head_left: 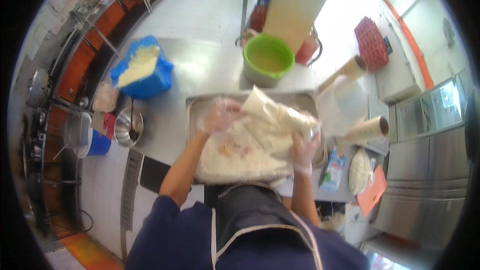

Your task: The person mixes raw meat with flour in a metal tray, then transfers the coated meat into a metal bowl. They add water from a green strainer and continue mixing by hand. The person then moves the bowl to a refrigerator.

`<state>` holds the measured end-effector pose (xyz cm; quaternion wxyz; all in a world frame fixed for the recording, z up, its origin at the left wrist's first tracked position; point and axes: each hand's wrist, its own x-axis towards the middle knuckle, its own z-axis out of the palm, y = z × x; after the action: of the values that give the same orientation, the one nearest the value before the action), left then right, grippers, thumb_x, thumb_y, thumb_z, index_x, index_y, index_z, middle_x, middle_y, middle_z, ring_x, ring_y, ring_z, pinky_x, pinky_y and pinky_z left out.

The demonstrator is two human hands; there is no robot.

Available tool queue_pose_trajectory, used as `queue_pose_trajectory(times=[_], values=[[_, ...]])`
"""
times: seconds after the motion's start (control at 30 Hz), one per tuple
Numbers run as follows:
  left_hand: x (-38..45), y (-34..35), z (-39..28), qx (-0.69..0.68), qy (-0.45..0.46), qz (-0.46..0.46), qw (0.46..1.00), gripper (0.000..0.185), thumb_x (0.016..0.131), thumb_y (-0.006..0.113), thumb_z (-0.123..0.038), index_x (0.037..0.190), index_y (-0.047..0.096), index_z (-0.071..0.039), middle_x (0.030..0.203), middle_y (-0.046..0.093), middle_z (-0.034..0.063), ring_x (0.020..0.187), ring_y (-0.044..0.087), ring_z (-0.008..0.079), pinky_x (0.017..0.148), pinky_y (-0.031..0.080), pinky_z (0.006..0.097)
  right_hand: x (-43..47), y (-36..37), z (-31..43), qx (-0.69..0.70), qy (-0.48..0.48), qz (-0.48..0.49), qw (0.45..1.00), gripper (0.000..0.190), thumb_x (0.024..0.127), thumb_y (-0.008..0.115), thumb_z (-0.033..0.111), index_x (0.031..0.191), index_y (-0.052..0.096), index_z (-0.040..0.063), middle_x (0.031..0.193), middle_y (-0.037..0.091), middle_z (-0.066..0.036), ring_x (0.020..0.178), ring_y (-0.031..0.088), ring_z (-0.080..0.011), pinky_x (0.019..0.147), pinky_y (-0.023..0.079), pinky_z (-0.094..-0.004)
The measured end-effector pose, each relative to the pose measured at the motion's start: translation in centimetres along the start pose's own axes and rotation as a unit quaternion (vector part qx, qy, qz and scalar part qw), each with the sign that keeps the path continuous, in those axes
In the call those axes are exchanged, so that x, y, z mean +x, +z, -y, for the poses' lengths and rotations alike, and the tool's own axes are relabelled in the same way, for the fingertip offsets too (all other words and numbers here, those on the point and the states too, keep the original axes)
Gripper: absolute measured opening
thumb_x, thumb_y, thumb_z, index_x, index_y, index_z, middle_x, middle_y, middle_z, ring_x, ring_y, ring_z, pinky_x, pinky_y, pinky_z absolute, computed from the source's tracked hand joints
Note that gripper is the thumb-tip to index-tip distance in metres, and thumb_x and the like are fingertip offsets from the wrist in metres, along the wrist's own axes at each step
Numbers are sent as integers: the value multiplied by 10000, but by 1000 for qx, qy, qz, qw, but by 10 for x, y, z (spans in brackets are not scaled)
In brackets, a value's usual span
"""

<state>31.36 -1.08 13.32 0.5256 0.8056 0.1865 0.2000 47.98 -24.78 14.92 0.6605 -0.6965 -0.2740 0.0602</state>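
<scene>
Clear plastic gloves cover both my hands. My right hand grips a clear plastic bag of pale powder, tilted over the right half of a metal tray. My left hand is blurred; its fingertips reach towards the bag's left corner, and whether they pinch it I cannot tell. Pale powder like flour spreads across the tray beneath, with a few brownish-orange bits on it near the middle.
Beyond the tray stands a green plastic colander. A blue-lined container of pale yellow stuff and a steel bowl are on the left. On the right are cardboard-core film rolls, a translucent tub and a tied white bag.
</scene>
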Motion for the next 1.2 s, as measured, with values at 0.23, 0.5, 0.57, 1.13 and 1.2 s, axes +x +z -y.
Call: queue_pose_trajectory(times=[0.23,0.5,0.57,1.13,1.2], values=[[23,12,-55,325,202,56,922,191,959,668,-309,948,747,-136,910,694,89,916,669,292,849,518,450,-5,-22,-95,279,288,-91,912,600,840,642,53,1429,527,61,1255,639,-129,1126,642,-262,986,525,-402],[48,60,-141,306,392,159,853,82,880,666,-204,908,712,-142,869,634,69,906,651,281,832,506,434,-16,-55,-45,-59,12,-47,997,625,925,664,261,1478,482,34,1356,621,-131,1172,626,-295,993,494,-422],[48,58,-151,325,401,178,838,73,870,668,-184,910,712,-141,868,635,63,896,652,279,831,507,433,-12,-53,-15,-94,-52,3,994,564,967,652,313,1430,517,22,1265,667,-145,1101,659,-284,942,503,-423],[-5,-22,-142,327,213,54,919,676,844,818,-238,1458,588,-73,1436,631,166,1337,577,352,1165,431,465,-32,1,-44,-281,-149,-181,931,189,1068,556,162,986,540,-8,699,470,-61,622,458,-206,590,398,-384],[-16,-26,-125,301,151,25,941,643,870,793,-190,1465,585,-62,1464,619,171,1368,570,347,1166,435,452,-28,-19,-30,-360,-205,-294,861,165,1074,565,174,1004,565,25,679,456,-50,609,438,-193,589,388,-387]])
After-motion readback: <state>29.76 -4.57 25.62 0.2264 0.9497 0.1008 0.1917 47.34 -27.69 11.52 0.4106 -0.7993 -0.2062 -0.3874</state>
